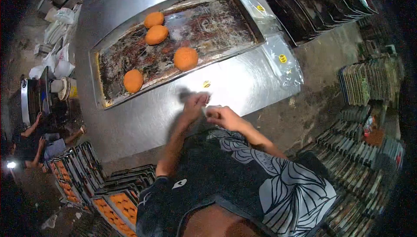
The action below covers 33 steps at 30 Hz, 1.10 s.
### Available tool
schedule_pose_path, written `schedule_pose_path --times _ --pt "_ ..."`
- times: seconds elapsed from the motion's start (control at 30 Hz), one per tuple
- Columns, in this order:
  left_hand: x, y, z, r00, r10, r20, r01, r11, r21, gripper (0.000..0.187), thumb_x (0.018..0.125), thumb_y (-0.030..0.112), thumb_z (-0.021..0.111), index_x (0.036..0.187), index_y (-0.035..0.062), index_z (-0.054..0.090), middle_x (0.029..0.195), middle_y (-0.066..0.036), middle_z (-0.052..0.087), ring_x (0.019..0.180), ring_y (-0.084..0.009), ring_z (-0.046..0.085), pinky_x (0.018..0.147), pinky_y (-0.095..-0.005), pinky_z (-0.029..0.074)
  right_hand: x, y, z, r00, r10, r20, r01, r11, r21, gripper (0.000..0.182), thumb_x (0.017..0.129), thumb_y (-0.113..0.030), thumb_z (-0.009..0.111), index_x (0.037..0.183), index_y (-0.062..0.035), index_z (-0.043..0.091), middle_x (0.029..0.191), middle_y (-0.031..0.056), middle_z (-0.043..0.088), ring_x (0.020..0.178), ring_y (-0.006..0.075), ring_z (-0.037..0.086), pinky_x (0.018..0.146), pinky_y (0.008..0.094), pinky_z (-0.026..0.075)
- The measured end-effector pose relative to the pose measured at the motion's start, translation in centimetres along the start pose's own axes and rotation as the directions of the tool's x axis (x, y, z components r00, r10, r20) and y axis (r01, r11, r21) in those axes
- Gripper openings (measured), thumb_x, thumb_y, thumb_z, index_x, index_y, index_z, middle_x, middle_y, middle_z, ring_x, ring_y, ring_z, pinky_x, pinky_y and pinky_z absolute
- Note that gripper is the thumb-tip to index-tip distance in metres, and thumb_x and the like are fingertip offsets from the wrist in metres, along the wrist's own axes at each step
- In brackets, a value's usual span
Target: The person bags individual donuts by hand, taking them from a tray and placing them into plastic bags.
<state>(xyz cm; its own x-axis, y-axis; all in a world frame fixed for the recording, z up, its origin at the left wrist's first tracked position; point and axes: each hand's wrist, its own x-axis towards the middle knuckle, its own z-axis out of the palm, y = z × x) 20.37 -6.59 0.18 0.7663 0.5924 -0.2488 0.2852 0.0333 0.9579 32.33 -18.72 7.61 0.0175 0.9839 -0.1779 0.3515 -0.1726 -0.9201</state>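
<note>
My left hand (pixel 195 106) and my right hand (pixel 220 117) are close together at the near edge of the steel table, fingers pinched. Between them is a bit of thin clear plastic bag (pixel 204 111), mostly lost in blur and glare. Just beyond my fingers shows a small yellow label (pixel 206 83), like those on the other bags. A worn baking tray (pixel 208 26) lies past my hands. On it sit several round orange buns, the nearest being one bun (pixel 186 59) by the tray's front side and another bun (pixel 133 81) at the left.
Clear plastic bags (pixel 282 59) with yellow labels lie at the table's right end. Dark trays (pixel 317 2) are stacked at upper right, more racks (pixel 365 80) at right. Trays of orange buns (pixel 117 208) stand lower left. Another person (pixel 37 143) is at far left.
</note>
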Motion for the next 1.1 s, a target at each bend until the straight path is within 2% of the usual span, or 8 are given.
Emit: schedule_pose_path --times 0.47,0.67,0.73,0.83,0.87,0.97,1.03,1.1 --pt "-1.9 4.7 1.0 0.996 -0.059 0.071 0.054 0.996 0.077 0.018 0.072 0.017 0.060 0.080 0.0008 0.062 0.068 -0.007 0.061 0.063 -0.0139 0.056 0.059 -0.0253 0.043 -0.7 2.2 3.3 0.870 0.003 -0.493 -0.147 0.956 -0.253 0.017 0.085 -0.016 0.044 0.087 0.0005 0.043 0.049 0.0158 0.045 0.044 0.0333 0.049 0.041 0.0370 0.039" --pt "-3.2 7.2 0.3 0.908 0.397 -0.132 -0.335 0.879 0.340 0.017 0.074 0.007 0.056 0.091 0.0032 0.059 0.082 -0.009 0.056 0.075 -0.0161 0.051 0.060 -0.0287 0.043 6.7 -0.6 -1.3 0.940 0.333 -0.073 -0.035 0.309 0.951 0.043 0.087 -0.036 0.041 0.116 -0.0040 0.041 0.090 0.0057 0.055 0.076 0.0151 0.055 0.054 0.0268 0.046" --pt "-2.1 5.9 0.7 0.663 0.472 -0.580 -0.554 0.831 0.044 0.034 0.075 0.005 0.056 0.108 0.0059 0.049 0.095 -0.010 0.053 0.082 -0.0174 0.051 0.064 -0.0283 0.045 9.2 -4.8 -0.5 0.963 0.096 -0.253 0.252 0.023 0.968 0.056 0.085 -0.047 0.032 0.123 -0.0048 0.035 0.117 0.0108 0.045 0.099 0.0195 0.047 0.077 0.0332 0.043" --pt "-2.7 6.2 -4.2 0.875 -0.122 -0.469 -0.352 0.506 -0.787 0.032 0.081 0.018 0.053 0.110 0.0088 0.045 0.103 -0.009 0.048 0.087 -0.0193 0.052 0.069 -0.0316 0.046 9.8 -3.7 3.9 0.985 0.099 0.142 -0.136 -0.061 0.989 0.046 0.088 -0.036 0.029 0.121 -0.0057 0.039 0.120 0.0123 0.044 0.107 0.0240 0.044 0.090 0.0364 0.035" --pt "-3.1 5.4 -6.3 0.967 -0.141 -0.212 -0.174 0.244 -0.954 0.028 0.083 0.023 0.050 0.107 0.0089 0.047 0.101 -0.009 0.049 0.089 -0.0198 0.051 0.070 -0.0345 0.047 10.5 -1.9 5.4 0.938 0.083 0.337 -0.328 -0.104 0.939 0.043 0.088 -0.032 0.029 0.119 -0.0059 0.043 0.119 0.0128 0.045 0.107 0.0249 0.044 0.090 0.0363 0.036" --pt "-3.6 3.2 -9.6 0.834 -0.249 -0.493 -0.393 0.359 -0.846 0.029 0.084 0.030 0.047 0.104 0.0098 0.048 0.100 -0.007 0.050 0.090 -0.0202 0.050 0.078 -0.0411 0.045 14.1 -3.7 0.8 0.986 -0.083 0.145 0.039 0.958 0.284 0.036 0.079 -0.019 0.048 0.110 -0.0008 0.050 0.113 0.0155 0.050 0.105 0.0288 0.046 0.092 0.0373 0.034" --pt "-3.8 3.1 -11.7 0.770 -0.300 -0.563 -0.462 0.346 -0.817 0.028 0.084 0.028 0.047 0.105 0.0098 0.048 0.099 -0.006 0.051 0.090 -0.0206 0.051 0.081 -0.0430 0.043 18.6 -2.6 -2.7 0.798 -0.556 -0.234 0.294 0.697 -0.654 0.051 0.069 -0.020 0.060 0.114 -0.0016 0.046 0.111 0.0209 0.049 0.113 0.0303 0.039 0.096 0.0417 0.026" --pt "-4.3 2.9 -12.7 0.749 -0.345 -0.566 -0.534 0.193 -0.823 0.030 0.082 0.021 0.047 0.110 0.0095 0.043 0.098 -0.006 0.050 0.091 -0.0216 0.050 0.087 -0.0450 0.039 23.6 4.5 -4.3 0.929 -0.324 -0.181 0.031 0.553 -0.832 0.068 0.058 -0.029 0.073 0.112 -0.0021 0.041 0.102 0.0222 0.052 0.103 0.0321 0.046 0.091 0.0436 0.032"
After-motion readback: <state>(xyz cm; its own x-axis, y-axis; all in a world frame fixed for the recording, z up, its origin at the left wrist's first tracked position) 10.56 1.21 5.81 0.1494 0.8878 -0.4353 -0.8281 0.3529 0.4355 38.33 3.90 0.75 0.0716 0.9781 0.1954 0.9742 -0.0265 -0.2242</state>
